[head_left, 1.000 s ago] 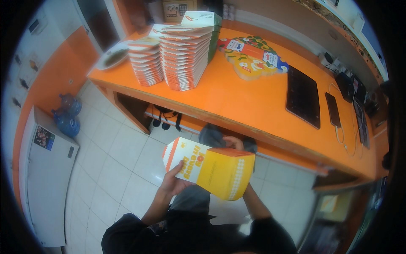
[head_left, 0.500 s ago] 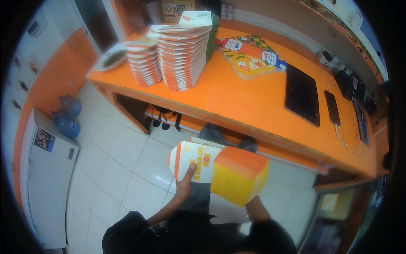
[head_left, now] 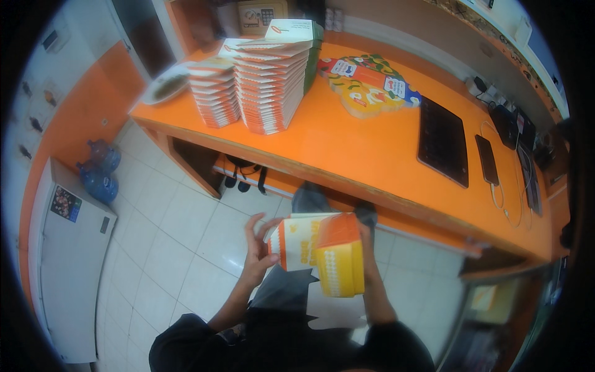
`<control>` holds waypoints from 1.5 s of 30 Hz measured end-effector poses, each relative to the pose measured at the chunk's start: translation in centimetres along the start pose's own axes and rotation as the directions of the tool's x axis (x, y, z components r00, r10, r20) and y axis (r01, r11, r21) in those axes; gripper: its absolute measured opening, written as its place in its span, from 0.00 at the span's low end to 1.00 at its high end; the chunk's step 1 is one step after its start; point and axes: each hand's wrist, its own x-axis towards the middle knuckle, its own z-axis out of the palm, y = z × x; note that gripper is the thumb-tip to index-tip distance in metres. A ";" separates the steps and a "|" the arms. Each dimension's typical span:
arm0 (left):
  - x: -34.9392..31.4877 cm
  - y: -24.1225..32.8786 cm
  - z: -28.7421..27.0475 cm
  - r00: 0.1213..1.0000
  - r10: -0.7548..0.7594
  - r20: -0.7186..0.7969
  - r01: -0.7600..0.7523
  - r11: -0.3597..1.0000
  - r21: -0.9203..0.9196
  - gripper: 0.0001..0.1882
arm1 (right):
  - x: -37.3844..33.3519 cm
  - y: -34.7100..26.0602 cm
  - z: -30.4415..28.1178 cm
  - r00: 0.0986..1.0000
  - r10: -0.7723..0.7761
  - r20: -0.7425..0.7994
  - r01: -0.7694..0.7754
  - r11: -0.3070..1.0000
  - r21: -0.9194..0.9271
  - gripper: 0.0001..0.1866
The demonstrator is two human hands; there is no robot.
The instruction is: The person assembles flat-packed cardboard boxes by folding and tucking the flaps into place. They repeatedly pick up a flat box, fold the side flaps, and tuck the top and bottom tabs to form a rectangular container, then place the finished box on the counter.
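Note:
In front of my body is a paper food carton [head_left: 297, 248], cream with yellow lettering, an orange serrated edge and a yellow and orange boxed end. My right hand [head_left: 366, 239] holds it from the right at the boxed end; most of those fingers are hidden behind it. At the serrated left edge is my left hand [head_left: 255, 253], its fingers curved and apart, with the thumb touching the edge. Two stacks of nested folded cartons, a tall stack [head_left: 273, 80] and a shorter stack [head_left: 214, 96], stand on the orange table [head_left: 353, 146].
Colourful printed cutouts [head_left: 372, 87] lie right of the stacks. Farther right are a dark tablet [head_left: 442, 141] and a phone [head_left: 487, 160] on a cable. A plate [head_left: 167, 84] sits at the table's left end. Blue water jugs [head_left: 99, 180] and a white fridge [head_left: 71, 260] stand at left.
My left hand has slid off the printed panel to the serrated edge, its fingers now apart. The carton has turned and moved left, and my right hand has risen along its right side.

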 end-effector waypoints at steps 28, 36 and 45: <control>21.4 23.9 -7.4 0.653 0.721 -0.233 -0.707 0.690 0.153 0.20 | -2.2 4.3 -1.7 0.952 0.285 0.110 -0.280 0.958 -0.058 0.15; 31.0 21.2 -11.2 0.798 0.499 -0.337 -0.164 0.718 0.676 0.34 | -3.0 5.6 -1.2 0.955 0.296 0.033 -0.297 0.955 0.024 0.15; 31.9 22.2 -11.7 0.879 0.412 -0.238 0.013 0.479 0.878 0.35 | -3.0 5.7 -1.8 0.945 0.325 -0.031 -0.325 0.946 0.017 0.13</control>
